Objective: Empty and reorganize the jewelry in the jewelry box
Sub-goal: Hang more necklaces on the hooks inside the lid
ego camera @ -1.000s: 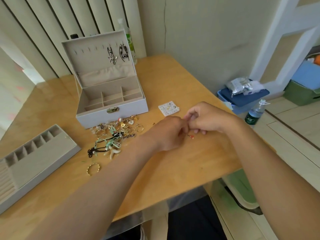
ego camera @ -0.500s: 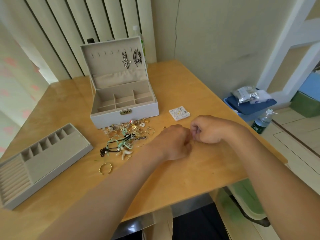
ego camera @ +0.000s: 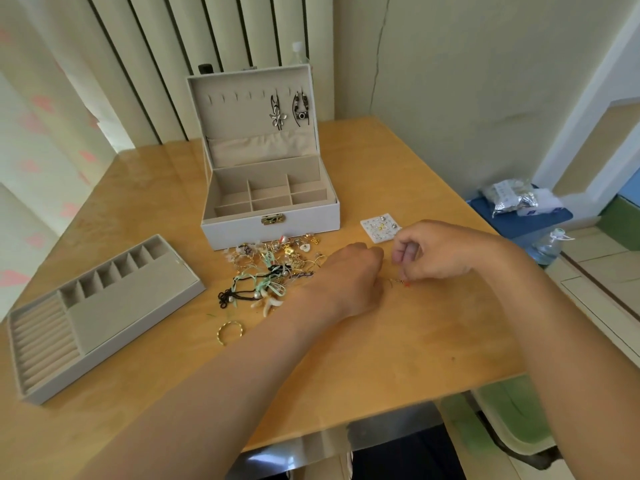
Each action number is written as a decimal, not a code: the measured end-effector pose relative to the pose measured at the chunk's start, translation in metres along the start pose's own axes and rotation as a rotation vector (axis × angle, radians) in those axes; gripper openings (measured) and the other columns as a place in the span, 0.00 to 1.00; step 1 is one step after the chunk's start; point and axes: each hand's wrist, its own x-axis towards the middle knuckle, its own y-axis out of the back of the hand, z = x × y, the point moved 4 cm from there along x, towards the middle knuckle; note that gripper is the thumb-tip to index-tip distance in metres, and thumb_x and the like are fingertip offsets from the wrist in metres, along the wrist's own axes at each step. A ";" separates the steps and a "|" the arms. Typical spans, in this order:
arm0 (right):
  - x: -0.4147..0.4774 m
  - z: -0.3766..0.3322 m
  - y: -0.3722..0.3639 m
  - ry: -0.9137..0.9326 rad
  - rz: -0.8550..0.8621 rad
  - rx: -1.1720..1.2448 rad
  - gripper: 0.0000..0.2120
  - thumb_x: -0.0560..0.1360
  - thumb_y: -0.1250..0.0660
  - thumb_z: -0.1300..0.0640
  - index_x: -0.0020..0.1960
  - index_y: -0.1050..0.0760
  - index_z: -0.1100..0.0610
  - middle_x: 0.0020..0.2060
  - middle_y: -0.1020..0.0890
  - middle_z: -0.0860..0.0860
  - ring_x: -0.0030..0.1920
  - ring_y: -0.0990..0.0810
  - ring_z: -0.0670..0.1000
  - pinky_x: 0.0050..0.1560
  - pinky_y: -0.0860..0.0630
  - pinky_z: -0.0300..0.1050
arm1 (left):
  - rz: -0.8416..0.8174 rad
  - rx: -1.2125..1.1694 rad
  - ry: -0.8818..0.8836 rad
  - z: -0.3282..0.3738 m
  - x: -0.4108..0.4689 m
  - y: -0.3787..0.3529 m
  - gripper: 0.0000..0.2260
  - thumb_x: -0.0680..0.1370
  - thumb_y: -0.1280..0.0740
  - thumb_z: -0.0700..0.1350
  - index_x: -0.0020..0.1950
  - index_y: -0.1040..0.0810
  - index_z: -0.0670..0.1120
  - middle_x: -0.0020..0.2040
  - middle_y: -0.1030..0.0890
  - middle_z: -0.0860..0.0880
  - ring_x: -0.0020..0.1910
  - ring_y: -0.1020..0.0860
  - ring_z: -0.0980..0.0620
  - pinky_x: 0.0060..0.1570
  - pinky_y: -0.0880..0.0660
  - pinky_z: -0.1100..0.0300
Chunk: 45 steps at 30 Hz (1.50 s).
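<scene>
The grey jewelry box (ego camera: 239,230) stands open at the back of the wooden table (ego camera: 398,348), its compartments bare and two pendants (ego camera: 289,107) hanging inside the lid. A tangled pile of jewelry (ego camera: 270,268) lies in front of it. My left hand (ego camera: 349,278) and my right hand (ego camera: 436,251) are curled close together just right of the pile, pinching between them a thin gold piece with a red bit (ego camera: 400,282). A gold bangle (ego camera: 229,332) lies nearer me.
The box's removed grey tray (ego camera: 104,313) lies at the left. A small white earring card (ego camera: 380,229) sits right of the box. Beyond the table's right edge are a blue bin (ego camera: 533,220) with foil packets and a water bottle (ego camera: 550,245).
My hands have drawn slightly apart, exposing the small gold and red piece between them. The camera has shifted, so the box and pile sit further right in view.
</scene>
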 end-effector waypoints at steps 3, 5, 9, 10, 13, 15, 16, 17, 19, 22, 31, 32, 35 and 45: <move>0.001 0.001 -0.008 -0.023 -0.064 -0.077 0.13 0.69 0.21 0.54 0.49 0.22 0.50 0.45 0.18 0.50 0.41 0.21 0.49 0.43 0.26 0.44 | 0.012 -0.013 0.012 -0.006 0.000 -0.001 0.12 0.79 0.37 0.45 0.60 0.25 0.44 0.56 0.24 0.43 0.58 0.26 0.41 0.47 0.34 0.56; 0.004 0.003 -0.012 -0.025 -0.022 -0.077 0.09 0.70 0.23 0.55 0.47 0.22 0.50 0.44 0.18 0.49 0.41 0.21 0.48 0.42 0.26 0.43 | 0.025 -0.019 0.019 -0.007 0.001 -0.002 0.12 0.79 0.37 0.46 0.61 0.25 0.44 0.56 0.24 0.43 0.58 0.26 0.41 0.47 0.33 0.56; 0.006 0.003 -0.006 -0.037 0.059 -0.126 0.03 0.74 0.28 0.58 0.43 0.19 0.51 0.41 0.18 0.45 0.42 0.20 0.47 0.39 0.27 0.40 | 0.062 -0.034 0.019 -0.009 0.003 -0.002 0.12 0.80 0.36 0.48 0.60 0.25 0.43 0.55 0.24 0.42 0.56 0.25 0.41 0.46 0.32 0.55; 0.006 0.004 -0.004 -0.048 0.072 -0.142 0.04 0.74 0.28 0.58 0.42 0.19 0.51 0.40 0.19 0.44 0.42 0.20 0.45 0.38 0.27 0.40 | 0.071 -0.040 0.023 -0.010 0.003 -0.003 0.12 0.80 0.36 0.49 0.60 0.25 0.43 0.54 0.24 0.43 0.56 0.25 0.41 0.46 0.32 0.55; 0.010 0.010 0.000 -0.077 0.123 -0.161 0.03 0.76 0.31 0.58 0.44 0.20 0.51 0.42 0.21 0.44 0.44 0.22 0.46 0.39 0.28 0.40 | 0.085 -0.042 0.026 -0.012 0.002 -0.003 0.11 0.80 0.35 0.49 0.57 0.24 0.43 0.53 0.24 0.42 0.54 0.25 0.41 0.47 0.30 0.54; 0.013 0.014 0.003 -0.075 0.188 -0.149 0.03 0.77 0.33 0.58 0.45 0.21 0.52 0.43 0.23 0.45 0.46 0.23 0.49 0.42 0.27 0.42 | 0.104 -0.036 0.017 -0.011 0.003 0.001 0.08 0.80 0.37 0.45 0.56 0.24 0.42 0.51 0.24 0.42 0.52 0.25 0.39 0.46 0.29 0.53; 0.014 0.016 0.004 -0.069 0.217 -0.136 0.03 0.77 0.34 0.58 0.46 0.21 0.53 0.44 0.23 0.45 0.46 0.23 0.49 0.43 0.27 0.43 | 0.114 -0.034 0.013 -0.011 0.004 0.004 0.08 0.79 0.38 0.42 0.55 0.24 0.42 0.51 0.24 0.41 0.52 0.24 0.39 0.46 0.28 0.53; 0.015 0.016 0.005 -0.061 0.239 -0.121 0.03 0.77 0.34 0.58 0.46 0.22 0.53 0.44 0.23 0.45 0.46 0.23 0.49 0.43 0.27 0.43 | 0.126 -0.036 0.009 -0.011 0.005 0.008 0.08 0.78 0.38 0.40 0.56 0.24 0.42 0.51 0.24 0.41 0.51 0.24 0.38 0.45 0.28 0.53; 0.017 0.017 0.005 -0.044 0.266 -0.106 0.03 0.77 0.34 0.58 0.46 0.22 0.53 0.44 0.24 0.44 0.45 0.23 0.47 0.42 0.27 0.42 | 0.147 -0.050 0.014 -0.015 0.008 0.017 0.11 0.77 0.38 0.38 0.58 0.23 0.42 0.53 0.23 0.41 0.51 0.24 0.39 0.44 0.30 0.55; 0.016 0.013 0.003 -0.018 0.304 -0.103 0.04 0.77 0.34 0.58 0.45 0.21 0.52 0.43 0.24 0.42 0.45 0.23 0.47 0.42 0.27 0.42 | 0.160 -0.063 0.048 -0.028 0.009 0.029 0.11 0.77 0.37 0.38 0.58 0.23 0.42 0.54 0.22 0.42 0.52 0.24 0.41 0.46 0.28 0.55; 0.032 -0.046 -0.011 0.141 0.357 -0.100 0.06 0.76 0.36 0.60 0.43 0.21 0.54 0.40 0.23 0.43 0.40 0.24 0.45 0.38 0.27 0.42 | 0.337 -0.107 0.055 -0.079 -0.022 0.057 0.07 0.75 0.35 0.38 0.50 0.19 0.43 0.47 0.20 0.46 0.45 0.23 0.46 0.47 0.23 0.50; 0.037 -0.057 -0.014 0.172 0.350 -0.101 0.05 0.75 0.35 0.60 0.43 0.21 0.54 0.40 0.23 0.43 0.40 0.24 0.46 0.38 0.28 0.41 | 0.379 -0.116 0.059 -0.089 -0.029 0.061 0.06 0.75 0.34 0.38 0.50 0.19 0.43 0.45 0.19 0.46 0.44 0.22 0.46 0.46 0.23 0.50; 0.054 -0.090 -0.020 0.275 0.325 -0.123 0.06 0.75 0.35 0.61 0.44 0.21 0.54 0.40 0.23 0.43 0.42 0.24 0.47 0.36 0.30 0.38 | 0.463 -0.130 0.113 -0.121 -0.049 0.069 0.06 0.74 0.33 0.38 0.49 0.18 0.42 0.43 0.17 0.46 0.43 0.21 0.46 0.45 0.22 0.51; 0.084 -0.131 -0.039 0.477 0.350 -0.098 0.08 0.74 0.32 0.64 0.45 0.17 0.54 0.35 0.21 0.40 0.38 0.22 0.37 0.39 0.27 0.34 | 0.424 -0.168 0.005 -0.159 -0.072 0.061 0.09 0.74 0.35 0.40 0.50 0.16 0.41 0.44 0.17 0.47 0.43 0.21 0.49 0.44 0.23 0.54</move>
